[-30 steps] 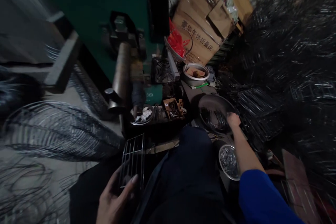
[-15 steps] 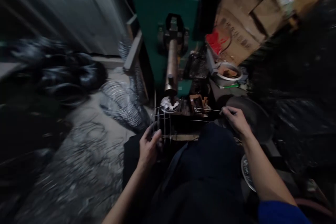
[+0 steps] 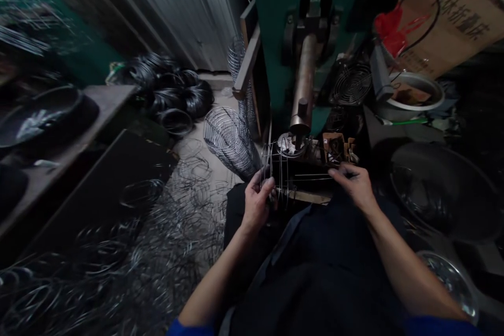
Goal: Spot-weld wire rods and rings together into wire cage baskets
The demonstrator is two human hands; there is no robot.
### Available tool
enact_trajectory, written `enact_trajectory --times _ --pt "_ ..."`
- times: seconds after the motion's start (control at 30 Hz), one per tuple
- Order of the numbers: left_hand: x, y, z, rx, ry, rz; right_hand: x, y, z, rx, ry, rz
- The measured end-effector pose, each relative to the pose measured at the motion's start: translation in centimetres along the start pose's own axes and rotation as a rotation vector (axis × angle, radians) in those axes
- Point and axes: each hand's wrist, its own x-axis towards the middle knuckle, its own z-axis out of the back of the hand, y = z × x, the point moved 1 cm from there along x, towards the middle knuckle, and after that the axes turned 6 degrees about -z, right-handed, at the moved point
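My left hand [image 3: 258, 200] is closed around the near left side of a frame of bent metal wire [image 3: 281, 176], thumb on top. The frame stands just in front of a machine's round metal arm [image 3: 306, 81]. To the right, my right hand [image 3: 357, 185] is pinched at the end of a thin straight wire [image 3: 314, 175], which points left toward the frame. Another thin wire runs just below it. Fingertips of both hands look dark, and the left fingers are partly hidden behind the frame. A small dish with white material [image 3: 290, 145] sits under the arm's tip.
Nested wire rings [image 3: 230, 142] stand on the floor at left, with wire coils [image 3: 177, 89] behind and loose wire loops [image 3: 157, 252] scattered nearby. At right are a wide dark pan [image 3: 444, 189], a pale basin [image 3: 413, 107] and a cardboard box [image 3: 452, 16]. Small cartons [image 3: 334, 147] sit beyond my right hand.
The view has swung left, so the scene sits further right. My right hand has come closer to my left, bringing the thin wire nearer the frame. My left hand keeps its hold.
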Motion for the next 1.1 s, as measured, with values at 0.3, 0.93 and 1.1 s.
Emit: enact_trajectory --times 0.3,0.93,1.1 --pt "1.6 1.9 -0.4 0.111 -0.017 -0.019 1.9 -0.5 -0.4 0.015 -0.016 0.03" --pt "4.9 1.8 -2.4 0.081 -0.016 -0.05 6.4 -2.1 -1.5 -0.013 0.037 0.049" --pt "5.1 1.2 -3.3 0.046 -0.035 -0.022 6.9 -2.3 -1.2 -0.023 0.036 0.063"
